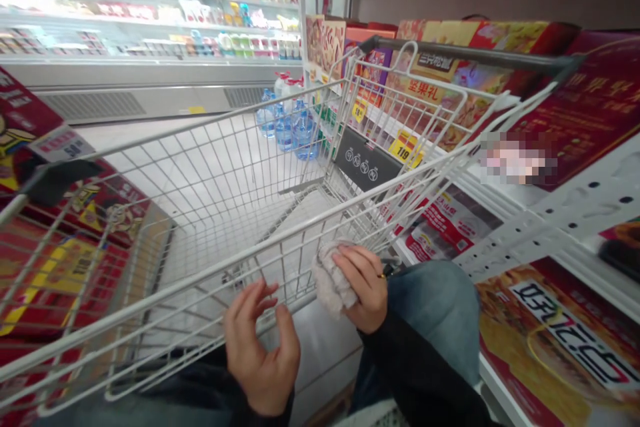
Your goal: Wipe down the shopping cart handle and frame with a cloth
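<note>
A wire shopping cart (280, 252) stretches across the view in front of me, its dark handle (465, 53) at the upper right. Bunched in my right hand (367, 283) is a greyish-white cloth (330, 280), held against or very near the cart's side wires; actual contact is hard to make out. My left hand (263, 347) is beside the same wire side, with fingers curved, thumb apart and nothing between them. On the cart's child-seat end sits a dark panel (367, 159) with round symbols.
Shelves with gift boxes (425, 93) and price tags (405, 149) stand close on the right. Red packages (45, 280) are stacked at left. Blue-tinted water bottles (303, 130) stand on the floor by the shelf end. A lit refrigerated display (150, 73) runs along the back.
</note>
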